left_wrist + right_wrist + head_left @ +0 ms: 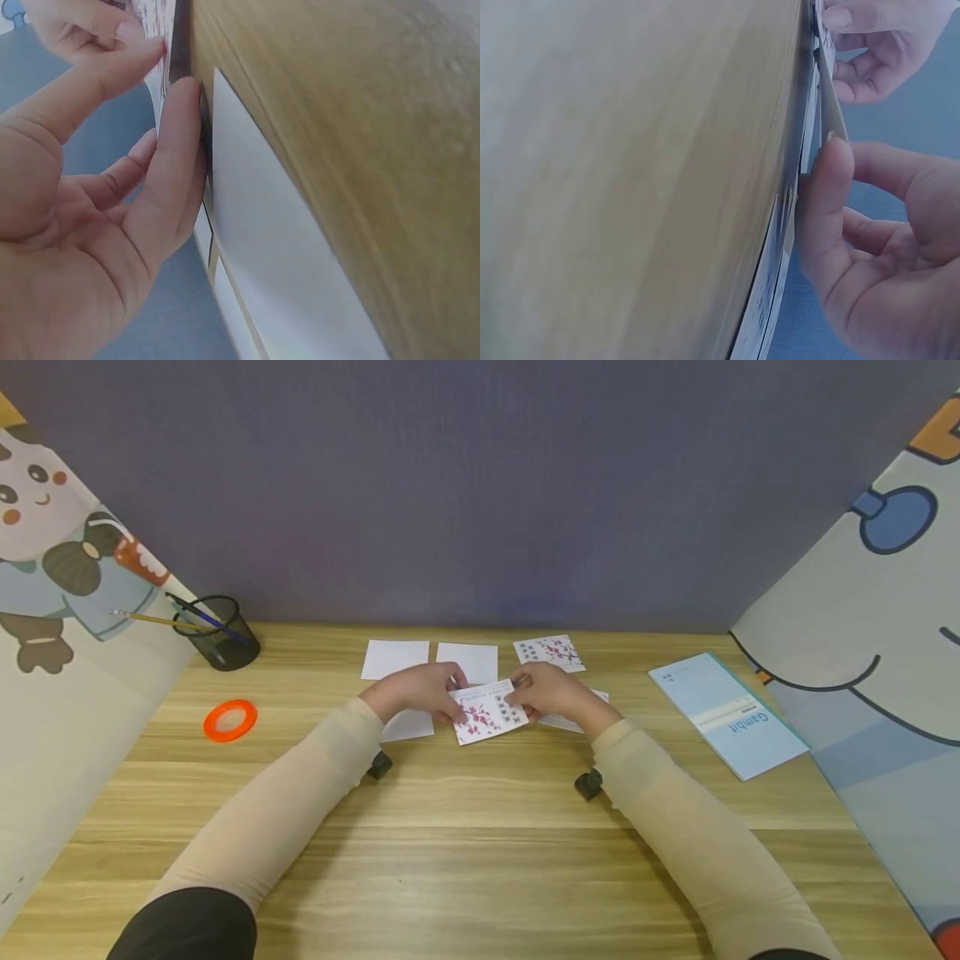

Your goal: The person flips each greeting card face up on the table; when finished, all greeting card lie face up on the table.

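Both hands hold a small white card (491,720) printed with pink blossom branches and dark characters, slightly tilted over the table. My left hand (427,689) pinches its left edge, thumb on the printed face. At the opposite edge my right hand (553,689) grips it between thumb and fingers. In the left wrist view, a blank white card (262,225) lies just below the left hand (97,195). The right wrist view shows the held card edge-on (831,101) beside the right hand (877,232), with another printed card (761,300) on the table beneath.
Blank cards (396,658) and a blossom card (549,652) lie along the back; another card (564,723) is partly under the right arm. At left stand a mesh pen cup (228,647) and an orange tape roll (230,720). A light blue notebook (727,714) lies at right.
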A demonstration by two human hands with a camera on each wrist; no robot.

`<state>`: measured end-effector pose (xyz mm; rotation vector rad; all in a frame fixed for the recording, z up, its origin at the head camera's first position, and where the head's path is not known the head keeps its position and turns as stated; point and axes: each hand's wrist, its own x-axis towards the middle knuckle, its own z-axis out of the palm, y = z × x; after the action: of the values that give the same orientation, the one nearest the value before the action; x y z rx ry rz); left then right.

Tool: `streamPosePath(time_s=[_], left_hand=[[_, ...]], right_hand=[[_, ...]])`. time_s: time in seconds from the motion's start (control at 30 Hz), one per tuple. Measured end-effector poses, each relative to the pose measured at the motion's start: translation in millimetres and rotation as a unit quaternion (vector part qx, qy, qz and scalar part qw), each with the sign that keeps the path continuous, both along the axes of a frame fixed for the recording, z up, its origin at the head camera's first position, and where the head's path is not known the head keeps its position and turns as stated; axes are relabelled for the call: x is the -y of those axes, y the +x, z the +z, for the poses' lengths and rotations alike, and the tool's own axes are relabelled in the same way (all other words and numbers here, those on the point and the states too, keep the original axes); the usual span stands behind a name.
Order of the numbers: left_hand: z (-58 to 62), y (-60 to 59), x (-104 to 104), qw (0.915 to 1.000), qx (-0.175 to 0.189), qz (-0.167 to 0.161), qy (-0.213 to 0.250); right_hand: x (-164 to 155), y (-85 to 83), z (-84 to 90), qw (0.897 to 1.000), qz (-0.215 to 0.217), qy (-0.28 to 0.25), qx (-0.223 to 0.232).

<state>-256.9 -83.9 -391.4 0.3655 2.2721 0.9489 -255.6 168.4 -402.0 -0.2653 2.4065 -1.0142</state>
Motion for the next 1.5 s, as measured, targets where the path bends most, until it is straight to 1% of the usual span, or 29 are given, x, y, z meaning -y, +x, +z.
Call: streamPosePath(time_s=[0.13, 0.33, 0.5, 0.83, 1.23, 1.5], left_hand=[[0.1, 1.1, -2.1, 0.9993, -0.024, -0.015, -0.026], [1.7, 3.1, -3.7, 0.9978, -0.043, -0.017, -0.048], [2.8, 4.5, -4.7, 0.9968, -0.048, -0.021, -0.061], [5.3, 7.2, -5.6, 0.9944, -0.059, -0.032, -0.081], [4.0, 5.4, -6.0, 0.9908, -0.079, -0.037, -0.104], [3.7, 5.9, -6.0, 0.9912, -0.075, -0.035, -0.104]], right_hand=[[1.7, 0.4, -1.2, 1.0, 0.003, 0.01, -0.002], [5.2, -0.1, -1.9, 1.0, 0.009, 0.029, -0.002], [8.9, 0.7, -0.4, 0.999, 0.009, 0.04, 0.0], [12.0, 1.3, 0.7, 0.999, 0.014, 0.041, 0.003], [13.4, 1.6, 3.7, 0.998, 0.026, 0.057, 0.003], [15.2, 2.2, 4.5, 0.997, 0.028, 0.069, -0.001]])
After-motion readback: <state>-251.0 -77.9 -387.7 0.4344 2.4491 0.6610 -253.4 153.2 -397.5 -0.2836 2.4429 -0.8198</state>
